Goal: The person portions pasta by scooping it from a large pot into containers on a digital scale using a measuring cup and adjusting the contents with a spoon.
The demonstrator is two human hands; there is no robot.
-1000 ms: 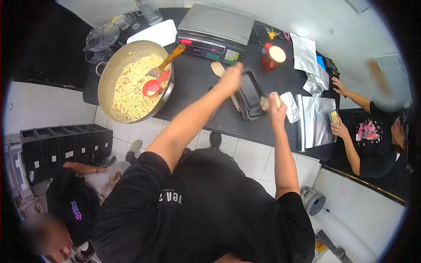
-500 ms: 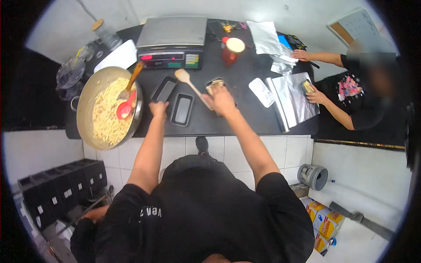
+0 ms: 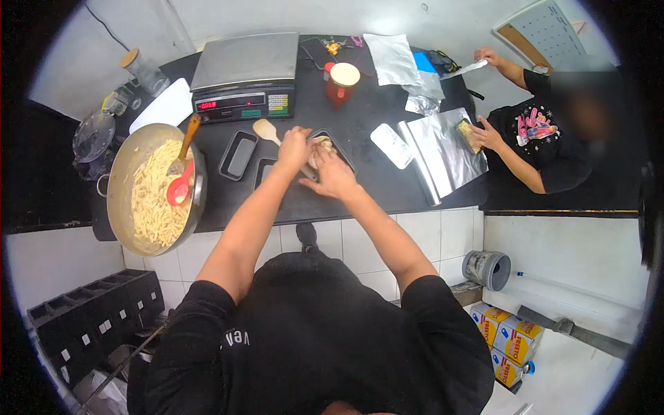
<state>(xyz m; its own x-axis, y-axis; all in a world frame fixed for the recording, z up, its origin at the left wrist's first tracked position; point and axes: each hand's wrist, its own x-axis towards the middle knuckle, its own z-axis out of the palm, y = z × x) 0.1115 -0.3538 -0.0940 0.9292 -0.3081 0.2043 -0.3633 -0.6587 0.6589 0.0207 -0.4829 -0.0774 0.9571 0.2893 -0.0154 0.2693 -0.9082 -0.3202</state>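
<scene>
A small black loaf tray [image 3: 344, 156] filled with pale food [image 3: 321, 143] lies under my hands. My right hand [image 3: 333, 174] presses on the food with its fingers stretched out. At the tray's left edge, my left hand [image 3: 295, 148] has its fingers curled over the rim. A wooden spoon [image 3: 265, 129] lies just left of that tray, its handle running under my hands. One black tray [image 3: 239, 155] stands bare to the left. Another black tray [image 3: 261, 170] is partly covered by my left forearm.
A large pan [image 3: 116, 187] of pasta-like food with a red scoop [image 3: 178, 190] stands left. Behind are a digital scale [image 3: 242, 66] and a red jug [image 3: 342, 84]. Rightward lie a white lid [image 3: 391, 146] and foil [image 3: 432, 155]; a co-worker [image 3: 532, 131] holds a filled tray there.
My left hand has left the bare tray and moved right to the filled one. My right hand stays on the food. The co-worker's far hand has risen with a pale flat piece.
</scene>
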